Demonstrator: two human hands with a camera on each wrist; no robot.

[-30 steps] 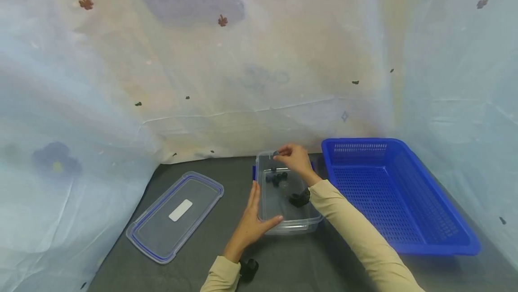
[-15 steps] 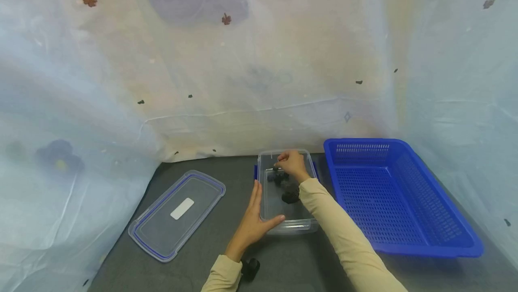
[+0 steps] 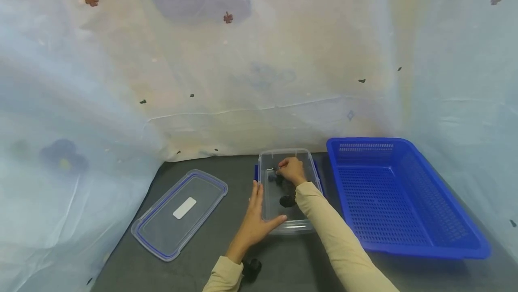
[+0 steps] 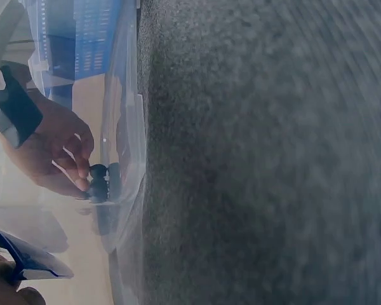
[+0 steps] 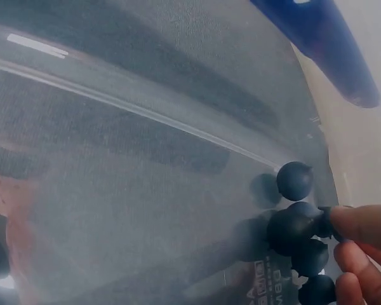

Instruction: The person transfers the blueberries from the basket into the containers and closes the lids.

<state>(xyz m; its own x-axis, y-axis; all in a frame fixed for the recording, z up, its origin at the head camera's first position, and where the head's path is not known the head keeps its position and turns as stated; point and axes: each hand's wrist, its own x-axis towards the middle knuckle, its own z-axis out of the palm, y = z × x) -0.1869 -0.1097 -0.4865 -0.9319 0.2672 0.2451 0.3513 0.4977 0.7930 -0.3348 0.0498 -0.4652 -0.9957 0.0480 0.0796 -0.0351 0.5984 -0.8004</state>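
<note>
small dark round balls, matte, clustered at far end of clear rectangular plastic container on grey table. right hand inside, fingertips pinching one ball. left hand spread flat against container's near-left wall. blue perforated plastic basket alongside.

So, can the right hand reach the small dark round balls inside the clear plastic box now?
Probably yes: the right hand is already inside the open clear plastic box, fingertips at the small dark round balls.
</note>
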